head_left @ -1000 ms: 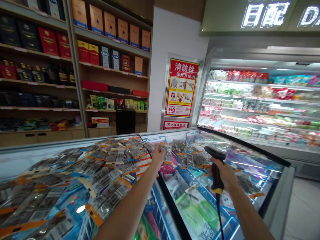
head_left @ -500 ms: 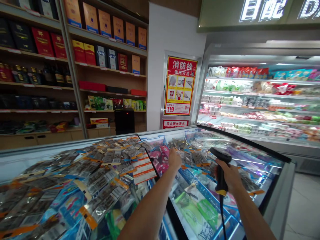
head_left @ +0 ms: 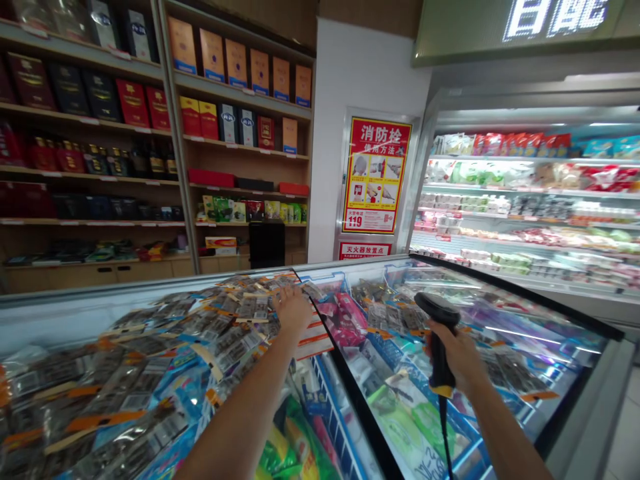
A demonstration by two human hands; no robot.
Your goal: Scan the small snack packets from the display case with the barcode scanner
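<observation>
My left hand (head_left: pixel 294 312) reaches out over a wide heap of small clear packets (head_left: pixel 245 343) with dark contents and orange or tan header strips. Its fingers stretch forward over the far right part of the heap, and nothing shows in them. My right hand (head_left: pixel 461 359) is wrapped round the handle of a black and yellow barcode scanner (head_left: pixel 437 309), whose cord hangs down. A pink package (head_left: pixel 351 319) lies between the two hands in the chest freezer (head_left: pixel 395 440). Red-striped paper labels (head_left: pixel 314 337) lie by my left wrist.
Blue wire baskets (head_left: pixel 340 417) hold bagged goods in the freezer, under glass on the right. Behind stand wooden shelves (head_left: pixel 250 148) with boxes and bottles, a red wall sign (head_left: pixel 377 175) and a lit refrigerated display (head_left: pixel 530 217). Black and blue packets fill the left side.
My left hand has moved left, from beside the pink package to the heap of packets, and its fingers have stretched out. The camera has turned slightly left. My right hand still holds the scanner.
</observation>
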